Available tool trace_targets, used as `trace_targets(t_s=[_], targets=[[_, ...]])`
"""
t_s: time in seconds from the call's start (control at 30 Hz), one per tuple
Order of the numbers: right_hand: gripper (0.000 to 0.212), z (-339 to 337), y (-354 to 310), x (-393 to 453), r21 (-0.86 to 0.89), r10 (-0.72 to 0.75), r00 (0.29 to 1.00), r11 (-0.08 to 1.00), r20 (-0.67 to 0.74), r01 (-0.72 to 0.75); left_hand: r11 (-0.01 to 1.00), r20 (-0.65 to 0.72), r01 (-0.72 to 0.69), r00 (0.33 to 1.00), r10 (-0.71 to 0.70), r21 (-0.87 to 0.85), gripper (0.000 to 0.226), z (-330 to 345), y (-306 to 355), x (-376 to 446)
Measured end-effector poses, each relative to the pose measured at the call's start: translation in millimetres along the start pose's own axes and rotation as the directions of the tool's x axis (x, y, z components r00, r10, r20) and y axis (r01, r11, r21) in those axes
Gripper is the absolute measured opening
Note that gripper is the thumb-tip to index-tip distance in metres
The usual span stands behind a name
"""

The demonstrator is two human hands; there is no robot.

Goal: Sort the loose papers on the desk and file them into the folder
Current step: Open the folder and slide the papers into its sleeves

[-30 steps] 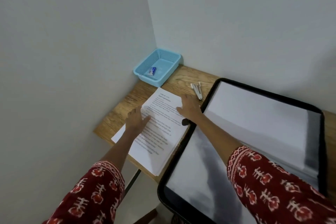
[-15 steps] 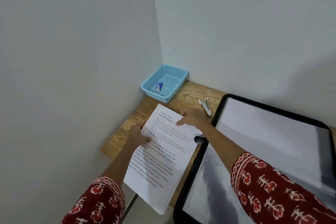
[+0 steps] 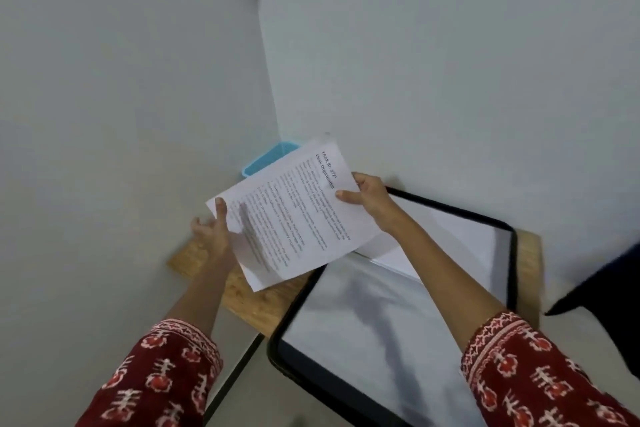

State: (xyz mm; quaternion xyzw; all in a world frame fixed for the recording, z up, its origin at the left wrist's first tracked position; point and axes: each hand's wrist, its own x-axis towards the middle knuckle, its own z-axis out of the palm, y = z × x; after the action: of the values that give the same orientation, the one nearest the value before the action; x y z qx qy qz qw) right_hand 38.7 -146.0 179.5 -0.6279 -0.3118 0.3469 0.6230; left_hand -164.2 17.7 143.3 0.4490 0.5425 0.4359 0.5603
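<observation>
A thin stack of printed papers (image 3: 294, 215) is lifted off the wooden desk (image 3: 249, 298), tilted with its heading toward the wall. My left hand (image 3: 213, 232) grips its near-left edge with the thumb on top. My right hand (image 3: 367, 199) pinches the far-right edge near the heading. The open black-rimmed folder (image 3: 381, 340) lies on the right of the desk, with clear sleeves and white sheets inside. The raised papers overlap the folder's left rim.
A blue plastic basket (image 3: 266, 158) sits in the corner by the walls, mostly hidden behind the papers. Walls close in at left and behind. The desk's near-left edge and a black leg (image 3: 235, 374) show below. A dark object (image 3: 602, 284) juts in at the right.
The papers lay flat on the desk under both hands; now both hands have lifted them and turned them toward the folder. The view has tilted up, and the papers hide the stapler.
</observation>
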Motion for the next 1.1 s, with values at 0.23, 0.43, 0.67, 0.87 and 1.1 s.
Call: trace_targets(t_s=[0.23, 0.43, 0.67, 0.87, 1.1], targets=[[0.032, -107.3, 18.7, -110.5, -0.042, -0.030, 0.954, 0.999, -0.298, 0.018, 0.999, 0.343, -0.032, 0.939, 0.024, 0.017, 0.043, 34.2, -18.8, -102.3], [0.032, -151.1, 52.9, -169.4, -0.025, 0.042, 0.877, 0.998, -0.478, -0.061, 1.000, 0.522, -0.021, 0.853, 0.006, 0.022, 0.029, 66.1, -44.3, -183.2], [0.039, -170.0, 82.8, -209.3, -0.063, 0.182, 0.874, 0.970, -0.450, -0.234, 0.925, 0.634, -0.164, 0.767, -0.098, 0.342, 0.028, 67.6, -121.7, -235.4], [0.039, -188.5, 85.4, -225.1, 0.047, 0.138, 0.853, 0.990, -0.504, -0.133, 0.964, 0.562, -0.121, 0.826, -0.036, 0.239, 0.029, 74.9, -104.8, -239.0], [0.034, -200.6, 84.3, -236.2, -0.040, 0.125, 0.802, 0.982, -0.584, -0.183, 0.958, 0.668, -0.164, 0.744, -0.038, 0.236, 0.035, 86.1, -103.8, -251.1]])
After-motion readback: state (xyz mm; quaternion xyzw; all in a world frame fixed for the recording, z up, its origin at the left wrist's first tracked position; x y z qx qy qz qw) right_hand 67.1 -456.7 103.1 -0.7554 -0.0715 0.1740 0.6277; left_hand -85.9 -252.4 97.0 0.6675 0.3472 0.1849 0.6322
